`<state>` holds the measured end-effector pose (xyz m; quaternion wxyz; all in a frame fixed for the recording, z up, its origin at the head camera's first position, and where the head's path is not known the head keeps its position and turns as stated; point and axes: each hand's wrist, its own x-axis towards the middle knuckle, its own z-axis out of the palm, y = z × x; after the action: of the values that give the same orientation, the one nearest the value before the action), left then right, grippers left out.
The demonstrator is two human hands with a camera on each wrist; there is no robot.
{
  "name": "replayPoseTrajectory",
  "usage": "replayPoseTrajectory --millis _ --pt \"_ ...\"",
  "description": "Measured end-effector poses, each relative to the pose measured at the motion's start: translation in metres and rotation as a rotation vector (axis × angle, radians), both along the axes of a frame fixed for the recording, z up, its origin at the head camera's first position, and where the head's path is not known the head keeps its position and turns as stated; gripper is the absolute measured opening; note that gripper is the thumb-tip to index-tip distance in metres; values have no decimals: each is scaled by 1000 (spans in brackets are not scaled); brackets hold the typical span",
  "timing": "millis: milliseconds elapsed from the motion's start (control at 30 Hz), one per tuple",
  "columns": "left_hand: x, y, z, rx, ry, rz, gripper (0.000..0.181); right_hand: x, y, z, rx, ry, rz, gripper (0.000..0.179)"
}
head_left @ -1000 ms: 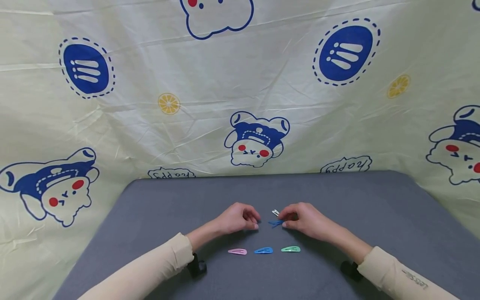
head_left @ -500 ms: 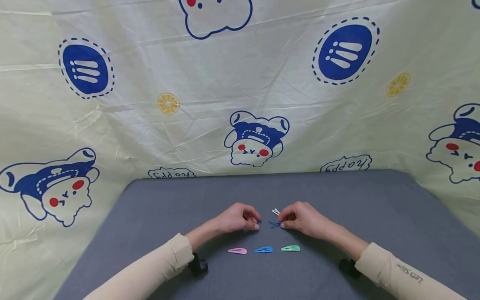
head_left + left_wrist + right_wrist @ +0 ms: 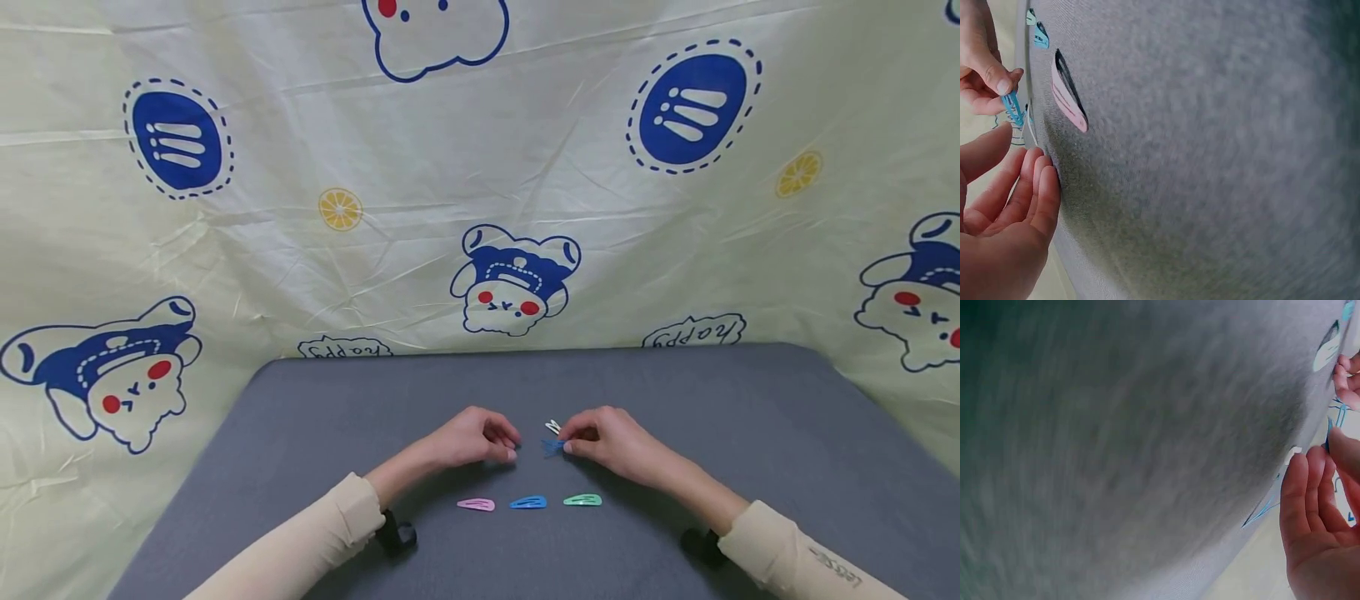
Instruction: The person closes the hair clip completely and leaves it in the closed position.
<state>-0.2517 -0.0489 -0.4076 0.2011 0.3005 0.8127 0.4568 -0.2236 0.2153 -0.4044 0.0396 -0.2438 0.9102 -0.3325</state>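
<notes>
My right hand (image 3: 617, 443) is low over the middle of the table and pinches a blue snap hair clip (image 3: 1013, 107) between thumb and fingers. In the right wrist view a thin blue piece (image 3: 1261, 511) shows beyond the fingers, perhaps another clip. A white hair clip (image 3: 552, 427) lies just behind those fingertips. To the left, my left hand (image 3: 480, 437) holds nothing, its fingers loosely bent and apart from the held clip. Nearer me, a pink hair clip (image 3: 476, 504), a second blue hair clip (image 3: 528, 502) and a green hair clip (image 3: 582, 500) lie in a row.
A grey cloth-covered table (image 3: 360, 400) spreads beneath both hands. Behind it hangs a pale curtain (image 3: 420, 150) printed with cartoon bears. Each wrist wears a black camera, and both sleeves are beige.
The right hand shifts only slightly, with the blue hair clip still at its fingertips. The left hand and the row of clips stay in place.
</notes>
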Motion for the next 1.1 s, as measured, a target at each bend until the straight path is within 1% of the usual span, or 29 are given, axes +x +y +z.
replayPoseTrajectory --millis 133,300,400,633,833,933,1100 --pt "3 -3 1 -7 50 14 22 5 -1 2 -20 35 -34 5" --pt "8 -6 5 12 122 40 23 13 -1 4 -57 47 -65 6" --pt "11 -10 7 22 151 62 24 18 -3 5 -75 52 -94 7" --pt "20 -16 11 33 157 83 27 34 -11 10 -146 73 -183 11" --pt "31 -17 19 76 150 121 26 46 -21 17 -196 92 -236 10" --pt "37 -17 24 107 141 146 24 52 -24 22 -205 101 -251 10" --pt "48 -18 33 135 155 188 23 62 -30 32 -193 104 -275 12"
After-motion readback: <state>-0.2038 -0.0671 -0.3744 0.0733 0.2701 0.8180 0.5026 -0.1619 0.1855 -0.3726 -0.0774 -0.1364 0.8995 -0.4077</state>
